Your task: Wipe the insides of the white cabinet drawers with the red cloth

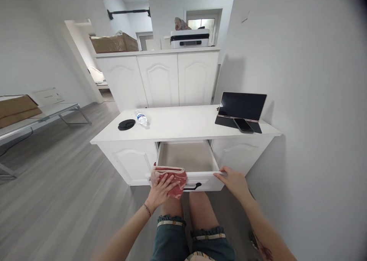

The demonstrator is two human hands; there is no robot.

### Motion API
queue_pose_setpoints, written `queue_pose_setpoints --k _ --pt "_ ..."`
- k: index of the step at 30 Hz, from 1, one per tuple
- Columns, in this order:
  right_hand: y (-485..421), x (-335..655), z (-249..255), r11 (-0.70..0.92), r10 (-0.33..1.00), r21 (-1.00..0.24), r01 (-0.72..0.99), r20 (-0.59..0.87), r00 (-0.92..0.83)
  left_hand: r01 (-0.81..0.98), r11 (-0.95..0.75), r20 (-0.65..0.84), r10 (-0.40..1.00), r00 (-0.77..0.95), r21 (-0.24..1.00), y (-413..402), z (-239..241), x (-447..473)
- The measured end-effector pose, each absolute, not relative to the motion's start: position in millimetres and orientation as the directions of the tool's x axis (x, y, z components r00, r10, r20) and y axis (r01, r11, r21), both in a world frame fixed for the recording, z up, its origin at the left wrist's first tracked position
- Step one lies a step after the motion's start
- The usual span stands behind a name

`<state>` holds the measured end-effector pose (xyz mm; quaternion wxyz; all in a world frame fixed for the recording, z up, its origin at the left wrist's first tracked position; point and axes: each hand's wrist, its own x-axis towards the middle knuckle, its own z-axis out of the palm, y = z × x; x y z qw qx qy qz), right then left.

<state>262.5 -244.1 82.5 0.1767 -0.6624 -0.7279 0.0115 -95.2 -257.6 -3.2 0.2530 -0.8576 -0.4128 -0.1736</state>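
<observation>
A white drawer (205, 179) is pulled out of the desk, with its pale inside showing and a black handle (197, 186) on its front. My left hand (163, 188) holds a folded red-and-white cloth (178, 182) against the left part of the drawer front, fingers laid over it. The cloth covers that corner and part of the handle. At the right end, my right hand (231, 179) grips the top edge of the drawer front, thumb and fingers closed round it.
On the white desktop (177, 121) are a black round object (126, 124), a plastic water bottle (141, 118), a propped tablet (242, 106) and a phone (243, 125). Cabinets (163, 79) stand behind, bearing a cardboard box (114, 43) and a white case (189, 38). My knees are below the drawer.
</observation>
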Motion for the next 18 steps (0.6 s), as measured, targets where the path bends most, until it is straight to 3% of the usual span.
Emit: queue_pose_setpoints --k 11,18 --pt "-241.6 260.1 91.1 0.105 0.978 -0.236 0.966 0.202 -0.057 0.732 -0.636 0.464 0.586 0.664 -0.243 -254.5 13.1 -8.0" --pt "-241.8 261.9 94.6 0.188 0.961 -0.277 0.942 0.248 -0.119 0.705 -0.680 0.417 0.592 0.690 -0.203 -252.1 18.6 32.0"
